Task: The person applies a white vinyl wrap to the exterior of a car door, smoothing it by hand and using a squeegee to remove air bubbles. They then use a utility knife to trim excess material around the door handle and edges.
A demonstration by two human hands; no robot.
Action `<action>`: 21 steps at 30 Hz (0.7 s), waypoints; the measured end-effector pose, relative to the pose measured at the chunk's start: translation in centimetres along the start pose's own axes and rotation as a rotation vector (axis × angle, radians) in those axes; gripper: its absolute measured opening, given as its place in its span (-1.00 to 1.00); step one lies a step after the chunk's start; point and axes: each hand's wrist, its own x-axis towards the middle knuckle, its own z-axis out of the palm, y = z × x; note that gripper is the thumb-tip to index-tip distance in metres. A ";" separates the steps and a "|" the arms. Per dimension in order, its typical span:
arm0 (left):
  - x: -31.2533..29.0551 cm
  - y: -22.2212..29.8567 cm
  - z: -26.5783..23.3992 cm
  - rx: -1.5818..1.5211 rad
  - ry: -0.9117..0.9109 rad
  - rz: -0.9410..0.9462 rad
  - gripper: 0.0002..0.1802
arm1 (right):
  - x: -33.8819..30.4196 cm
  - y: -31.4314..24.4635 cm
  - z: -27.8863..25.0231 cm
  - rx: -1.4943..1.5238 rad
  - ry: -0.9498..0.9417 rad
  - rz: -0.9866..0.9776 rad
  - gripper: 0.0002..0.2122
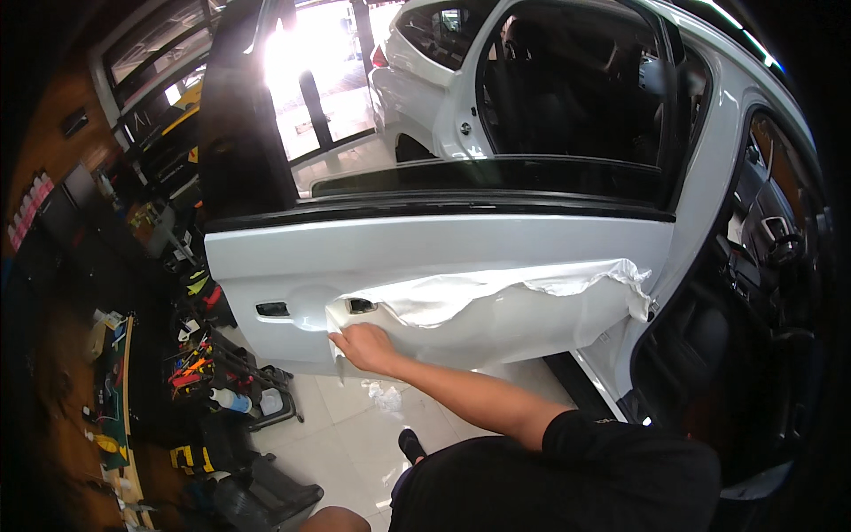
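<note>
My right hand (364,347) is closed on the left edge of a thin white film (443,297), just below a door handle recess (361,306). The film lies along the lower half of a white car door (443,239), its upper edge wrinkled and folded over. Its far right end hangs crumpled near the hinge side. Further left on the door is a second dark recess (273,309). My right arm reaches across from the lower right. My left hand does not show.
The open door joins the white car body (709,195) at right, with dark seats (683,381) beyond. At left stand a tool cart (257,381) with several tools and bottles, and a dark chair (266,492). Crumpled clear scraps (384,396) lie on the tiled floor (328,443).
</note>
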 end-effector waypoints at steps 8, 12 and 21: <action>0.7 -0.5 -0.4 0.015 0.054 -0.018 -0.73 | 0.0 -0.4 -0.6 -0.004 -0.043 0.017 -0.51; 0.5 -0.5 -0.5 0.048 0.070 0.012 -0.72 | 0.3 -0.1 -0.1 -0.039 -0.019 0.024 -0.51; 0.3 -0.2 -1.6 0.073 -0.062 0.120 -0.70 | 0.5 0.7 0.5 0.006 0.017 -0.022 -0.47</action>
